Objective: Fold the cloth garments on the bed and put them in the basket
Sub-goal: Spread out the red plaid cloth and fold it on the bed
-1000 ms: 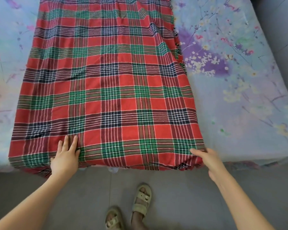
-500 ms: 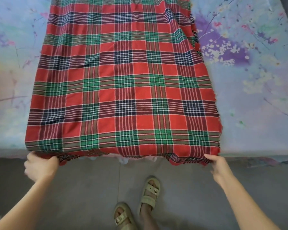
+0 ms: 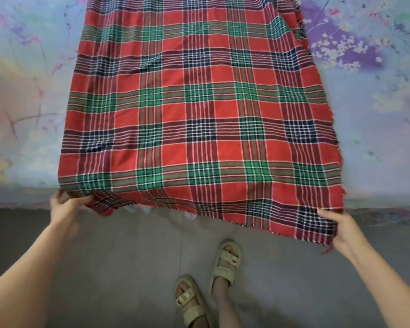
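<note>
A large red, green and navy plaid cloth (image 3: 199, 110) lies spread lengthwise on the bed (image 3: 369, 129), its near edge lifted past the mattress edge. My left hand (image 3: 64, 205) grips the near left corner of the cloth. My right hand (image 3: 341, 230) pinches the near right corner, which hangs a little over the floor. The far end of the cloth runs out of the top of the view. No basket is in view.
The bed carries a pale blue floral sheet with purple blossoms on the right. Grey floor (image 3: 128, 268) lies in front of the bed, with my two feet in beige sandals (image 3: 208, 280) on it. Something white (image 3: 137, 209) peeks from under the cloth's near edge.
My left hand left the top of the cloth and took its near left corner. Both hands have pulled and raised the near edge toward me, off the mattress edge.
</note>
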The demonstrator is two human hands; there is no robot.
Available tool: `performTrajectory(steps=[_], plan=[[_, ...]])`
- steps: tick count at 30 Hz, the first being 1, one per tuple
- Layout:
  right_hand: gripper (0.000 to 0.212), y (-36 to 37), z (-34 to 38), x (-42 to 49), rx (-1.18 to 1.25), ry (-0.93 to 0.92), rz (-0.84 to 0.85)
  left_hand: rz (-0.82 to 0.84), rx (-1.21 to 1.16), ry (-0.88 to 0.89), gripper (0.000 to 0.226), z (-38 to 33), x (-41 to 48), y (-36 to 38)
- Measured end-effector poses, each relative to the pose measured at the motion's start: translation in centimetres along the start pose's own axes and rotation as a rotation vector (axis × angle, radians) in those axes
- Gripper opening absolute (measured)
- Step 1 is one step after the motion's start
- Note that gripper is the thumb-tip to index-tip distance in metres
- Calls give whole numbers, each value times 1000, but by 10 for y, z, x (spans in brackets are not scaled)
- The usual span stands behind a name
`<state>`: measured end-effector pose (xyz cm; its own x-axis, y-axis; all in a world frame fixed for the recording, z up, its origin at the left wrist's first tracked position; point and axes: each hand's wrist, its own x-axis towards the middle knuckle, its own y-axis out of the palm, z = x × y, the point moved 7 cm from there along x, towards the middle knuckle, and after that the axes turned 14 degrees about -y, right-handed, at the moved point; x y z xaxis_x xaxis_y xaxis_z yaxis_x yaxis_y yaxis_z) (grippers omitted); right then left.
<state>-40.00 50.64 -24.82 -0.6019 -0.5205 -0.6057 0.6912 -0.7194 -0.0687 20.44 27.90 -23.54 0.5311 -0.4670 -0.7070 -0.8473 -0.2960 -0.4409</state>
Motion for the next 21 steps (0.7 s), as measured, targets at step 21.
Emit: performTrajectory(steps=[21], plan=[[24,-16,164,-131,147,-162,-252,137,-320,-209,28,-29,-140,-139]])
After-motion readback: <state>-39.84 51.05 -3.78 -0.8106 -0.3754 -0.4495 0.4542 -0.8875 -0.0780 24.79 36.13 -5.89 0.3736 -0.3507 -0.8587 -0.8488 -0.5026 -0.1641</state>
